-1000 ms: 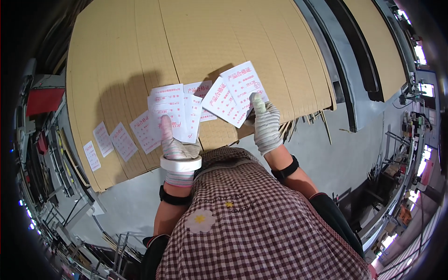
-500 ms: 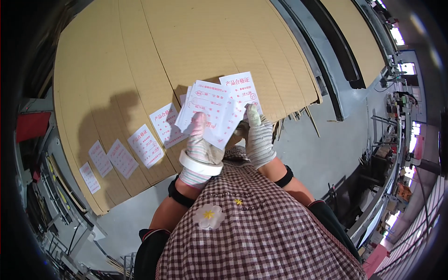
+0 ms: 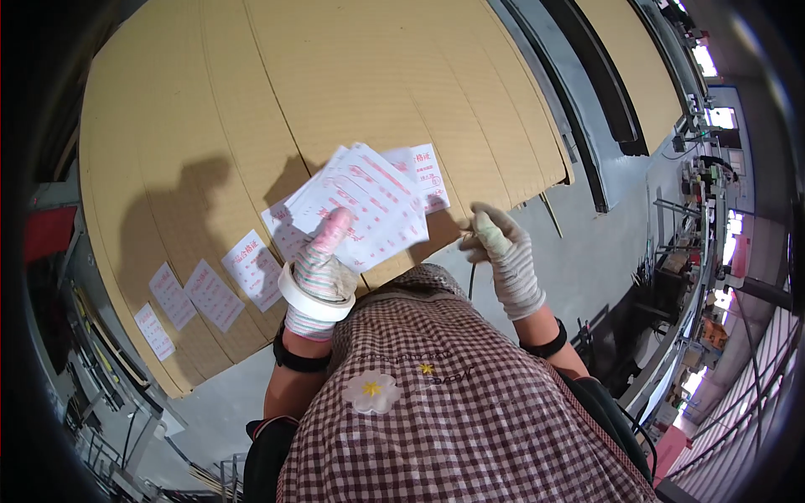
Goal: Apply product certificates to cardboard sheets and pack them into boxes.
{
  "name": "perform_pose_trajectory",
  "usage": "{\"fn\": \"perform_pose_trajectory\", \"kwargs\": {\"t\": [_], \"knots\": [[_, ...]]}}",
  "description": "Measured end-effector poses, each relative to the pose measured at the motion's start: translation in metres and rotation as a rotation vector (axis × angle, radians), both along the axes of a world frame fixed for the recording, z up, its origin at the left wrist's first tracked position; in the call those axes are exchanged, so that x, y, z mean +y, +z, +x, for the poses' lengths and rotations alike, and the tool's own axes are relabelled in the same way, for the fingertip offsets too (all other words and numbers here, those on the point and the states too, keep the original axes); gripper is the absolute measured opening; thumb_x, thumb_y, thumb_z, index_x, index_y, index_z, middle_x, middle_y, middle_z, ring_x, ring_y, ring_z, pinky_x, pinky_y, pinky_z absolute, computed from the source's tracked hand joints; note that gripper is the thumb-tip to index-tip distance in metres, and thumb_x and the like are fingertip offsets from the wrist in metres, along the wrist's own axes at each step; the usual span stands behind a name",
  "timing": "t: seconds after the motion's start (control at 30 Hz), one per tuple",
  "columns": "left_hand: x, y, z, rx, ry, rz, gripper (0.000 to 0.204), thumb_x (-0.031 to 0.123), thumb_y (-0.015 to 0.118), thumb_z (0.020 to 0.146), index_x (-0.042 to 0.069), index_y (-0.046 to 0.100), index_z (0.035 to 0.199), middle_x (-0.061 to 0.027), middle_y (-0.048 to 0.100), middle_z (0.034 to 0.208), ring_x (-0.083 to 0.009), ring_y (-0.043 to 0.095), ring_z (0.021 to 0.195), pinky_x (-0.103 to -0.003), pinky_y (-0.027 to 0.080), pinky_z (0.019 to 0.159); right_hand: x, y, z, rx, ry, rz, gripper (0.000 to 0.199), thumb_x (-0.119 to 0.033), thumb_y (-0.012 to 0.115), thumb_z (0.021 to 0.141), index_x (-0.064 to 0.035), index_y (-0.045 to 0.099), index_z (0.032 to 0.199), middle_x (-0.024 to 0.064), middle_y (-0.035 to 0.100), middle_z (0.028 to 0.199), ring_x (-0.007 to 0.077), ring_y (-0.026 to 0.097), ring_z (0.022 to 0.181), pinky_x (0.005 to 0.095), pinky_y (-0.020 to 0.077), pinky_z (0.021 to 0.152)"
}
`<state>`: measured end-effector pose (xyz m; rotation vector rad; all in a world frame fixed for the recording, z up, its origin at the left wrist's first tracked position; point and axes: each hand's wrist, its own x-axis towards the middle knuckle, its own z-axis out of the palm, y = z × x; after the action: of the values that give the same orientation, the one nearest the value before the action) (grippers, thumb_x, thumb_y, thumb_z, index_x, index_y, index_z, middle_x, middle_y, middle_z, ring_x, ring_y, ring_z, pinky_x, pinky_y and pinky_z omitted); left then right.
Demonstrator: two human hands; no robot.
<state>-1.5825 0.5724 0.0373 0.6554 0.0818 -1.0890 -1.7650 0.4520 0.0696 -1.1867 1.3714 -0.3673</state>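
Note:
My left hand, in a striped glove with a roll of white tape around the wrist, holds a fan of white paper labels printed in red. My right hand, in a grey-white glove, hovers to the right of the labels with fingers loosely curled and nothing visible in it. Both hands are over the near edge of a large stack of brown cardboard sheets.
Three white labels lie stuck on the cardboard at the left, near its front edge. A grey floor and dark conveyor rails run to the right. Metal racks and machinery line the left and right rims.
My right hand has let go of the labels and moved off to the right. The whole fan now sits in my left hand, raised a little higher.

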Motion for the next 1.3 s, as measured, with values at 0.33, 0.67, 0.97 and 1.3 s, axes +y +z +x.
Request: {"fn": "perform_pose_trajectory", "kwargs": {"t": [0.33,0.67,0.97,1.3], "knots": [[-0.007,-0.038,-0.007,-0.051,0.142,0.039,0.056,0.025,0.057,0.088,0.008,0.034,0.136,-0.0099,0.045,0.133,-0.0276,0.045,0.122,-0.046,0.039,0.1,-0.091,-0.035,0.024,-0.257,0.243,-0.029,0.064,-0.013,0.082,0.067,0.0067,0.051,0.119,0.0122,0.064,0.099,0.0171,0.062,0.087,0.0287,0.0523,0.077],[-0.042,-0.016,-0.043,-0.025,0.398,-0.125,0.058,0.034,0.058,0.088,0.006,0.037,0.134,-0.0116,0.048,0.13,-0.0247,0.047,0.119,-0.043,0.036,0.102,-0.16,-0.063,-0.001,-0.148,0.371,0.017,0.033,-0.006,0.07,0.076,0.0026,0.06,0.106,0.0075,0.065,0.088,0.0126,0.06,0.077,0.0254,0.0504,0.07],[-0.108,-0.049,-0.102,0.35,0.298,-0.127,0.049,0.029,0.056,0.089,0.01,0.041,0.132,-0.0108,0.047,0.132,-0.0288,0.045,0.122,-0.051,0.035,0.102,-0.183,-0.056,-0.02,-0.214,0.294,0.059,0.026,-0.01,0.072,0.077,0.0021,0.062,0.098,0.0077,0.065,0.083,0.0115,0.061,0.073,0.0247,0.0505,0.066],[-0.137,-0.022,-0.109,0.181,0.19,-0.099,0.059,0.031,0.063,0.085,0.007,0.037,0.132,-0.0112,0.049,0.126,-0.0285,0.047,0.118,-0.047,0.044,0.096,-0.218,-0.052,-0.042,-0.046,0.297,-0.202,0.026,-0.006,0.069,0.076,0.0027,0.06,0.099,0.0076,0.066,0.082,0.0106,0.06,0.071,0.0249,0.0502,0.063]]}}
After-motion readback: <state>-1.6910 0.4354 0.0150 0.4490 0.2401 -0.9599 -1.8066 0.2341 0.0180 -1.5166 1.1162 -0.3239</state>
